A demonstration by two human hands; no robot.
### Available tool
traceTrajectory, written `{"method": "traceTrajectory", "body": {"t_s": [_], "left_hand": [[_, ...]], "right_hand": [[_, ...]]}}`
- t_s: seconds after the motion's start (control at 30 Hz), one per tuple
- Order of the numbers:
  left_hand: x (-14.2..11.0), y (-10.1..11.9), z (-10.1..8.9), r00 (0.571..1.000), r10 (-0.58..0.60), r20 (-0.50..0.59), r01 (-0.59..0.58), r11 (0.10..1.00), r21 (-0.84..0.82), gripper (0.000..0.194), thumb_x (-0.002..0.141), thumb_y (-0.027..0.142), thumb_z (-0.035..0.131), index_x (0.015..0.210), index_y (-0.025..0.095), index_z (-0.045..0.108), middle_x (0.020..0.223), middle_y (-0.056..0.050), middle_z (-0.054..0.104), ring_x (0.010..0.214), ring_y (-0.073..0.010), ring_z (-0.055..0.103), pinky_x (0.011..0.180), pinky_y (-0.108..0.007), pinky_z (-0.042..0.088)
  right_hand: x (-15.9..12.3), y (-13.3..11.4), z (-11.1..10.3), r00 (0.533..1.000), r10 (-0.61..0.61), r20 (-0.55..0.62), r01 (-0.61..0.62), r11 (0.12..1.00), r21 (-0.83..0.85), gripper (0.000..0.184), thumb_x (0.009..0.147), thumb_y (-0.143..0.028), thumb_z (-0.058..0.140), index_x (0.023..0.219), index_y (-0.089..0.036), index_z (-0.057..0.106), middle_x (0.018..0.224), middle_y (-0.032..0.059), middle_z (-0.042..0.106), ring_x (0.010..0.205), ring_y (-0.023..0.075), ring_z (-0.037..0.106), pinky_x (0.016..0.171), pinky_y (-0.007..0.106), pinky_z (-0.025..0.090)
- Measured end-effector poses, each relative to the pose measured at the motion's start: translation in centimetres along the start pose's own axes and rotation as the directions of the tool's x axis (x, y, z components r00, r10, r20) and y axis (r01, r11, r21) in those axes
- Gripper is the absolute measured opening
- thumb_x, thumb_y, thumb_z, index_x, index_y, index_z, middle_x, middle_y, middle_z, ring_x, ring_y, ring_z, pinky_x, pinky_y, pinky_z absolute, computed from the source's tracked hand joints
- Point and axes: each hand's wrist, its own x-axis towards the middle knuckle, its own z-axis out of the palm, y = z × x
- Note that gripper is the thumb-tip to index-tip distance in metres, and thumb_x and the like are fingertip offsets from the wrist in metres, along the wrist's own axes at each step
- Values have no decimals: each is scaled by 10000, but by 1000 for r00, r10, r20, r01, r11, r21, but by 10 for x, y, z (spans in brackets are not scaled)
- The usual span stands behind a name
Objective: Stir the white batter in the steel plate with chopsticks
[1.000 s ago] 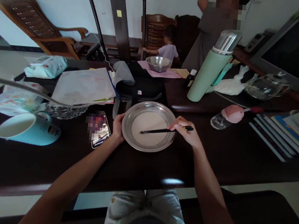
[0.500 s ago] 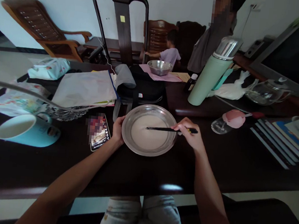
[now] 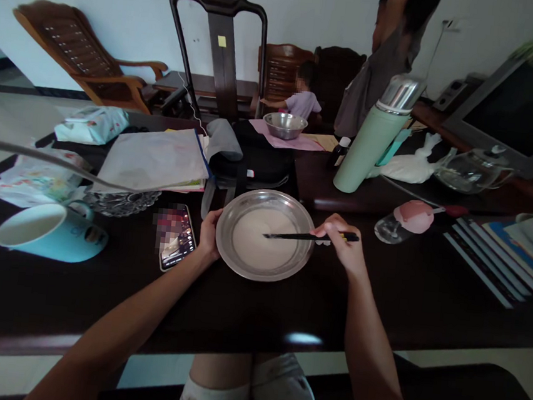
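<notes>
A round metal bowl [image 3: 230,247] sits on the dark table in front of me, holding a pale, creamy liquid [image 3: 261,250]. My left hand [image 3: 208,234] grips the bowl's left rim, thumb on top and the other fingers mostly hidden. Closed around dark chopsticks [image 3: 291,234] is my right hand [image 3: 342,240], over the bowl's right side. The chopsticks' tips dip into the liquid near its middle; whether there are exactly two sticks is hard to make out. Left of my left hand lies a lit phone [image 3: 178,242].
A light-blue mug [image 3: 62,237] and a glass dish [image 3: 122,202] stand at left. Beyond the bowl are a black bag [image 3: 261,162] and a smaller metal bowl [image 3: 285,126]. A green thermos [image 3: 370,147], a pink-topped bottle [image 3: 408,220] and books [image 3: 497,253] are at right. Two people are behind the table.
The chopstick tips have shifted slightly right and toward me in the liquid, with my right hand moving a little right. My left hand keeps its hold on the bowl. The view has tilted slightly.
</notes>
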Motion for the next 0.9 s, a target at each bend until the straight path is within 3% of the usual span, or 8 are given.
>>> {"method": "traceTrajectory", "body": {"t_s": [0.1,0.27,0.37,0.5,0.6,0.7,0.8,0.9], "left_hand": [[-4,1,2,1000,-16,9,16,1000,-9,72,732,243,653,724,203,713,639,-50,742,801,-332,808,775,-421,669],[-8,2,5,999,-35,-16,34,999,-15,64,744,250,645,722,219,697,643,-50,753,814,-339,812,766,-431,675],[-8,2,5,999,-38,-18,37,999,-22,55,723,251,646,722,222,693,650,-56,757,823,-344,811,770,-441,678],[-5,1,4,1000,-28,-7,28,1000,-13,62,685,270,675,720,220,686,673,-64,767,848,-361,815,790,-452,678],[-5,0,3,1000,-16,7,17,1000,-4,83,669,273,678,728,216,685,705,-67,786,854,-364,818,796,-459,679],[-4,0,3,1000,-5,14,5,1000,-6,102,672,271,675,751,211,698,724,-69,797,848,-357,818,791,-456,681],[-2,-1,1,1000,-12,12,12,1000,-24,91,686,266,676,756,214,702,705,-68,786,854,-357,820,791,-453,680],[3,-2,-2,1000,-2,29,3,999,-37,67,676,258,711,730,226,686,676,-56,765,876,-368,825,806,-454,678]], "right_hand": [[-2,1,-2,1000,7,-26,-5,995,98,514,1022,-621,718,653,-273,807,687,26,751,682,191,736,714,352,598],[-1,0,6,986,-12,168,15,1000,-15,447,1004,-655,724,785,-292,868,806,52,834,812,228,775,785,388,616],[1,1,4,997,-4,74,9,997,-70,454,974,-686,744,783,-291,864,810,59,835,844,241,784,792,395,612],[0,2,-4,997,49,-66,-46,998,47,558,992,-690,713,637,-265,784,682,40,760,687,209,738,728,376,608],[-1,0,-2,997,47,59,-51,996,68,556,999,-685,705,650,-262,794,700,41,768,678,200,722,735,373,616],[1,0,3,984,26,178,-25,1000,-8,512,988,-707,707,752,-275,850,779,55,817,810,230,767,792,385,624],[2,2,3,995,27,91,-21,998,-63,519,967,-732,717,746,-279,844,775,56,814,849,240,782,805,389,621],[1,3,-2,998,59,-38,-59,998,-11,544,970,-714,726,672,-265,803,727,45,780,741,216,771,770,378,623]]}}
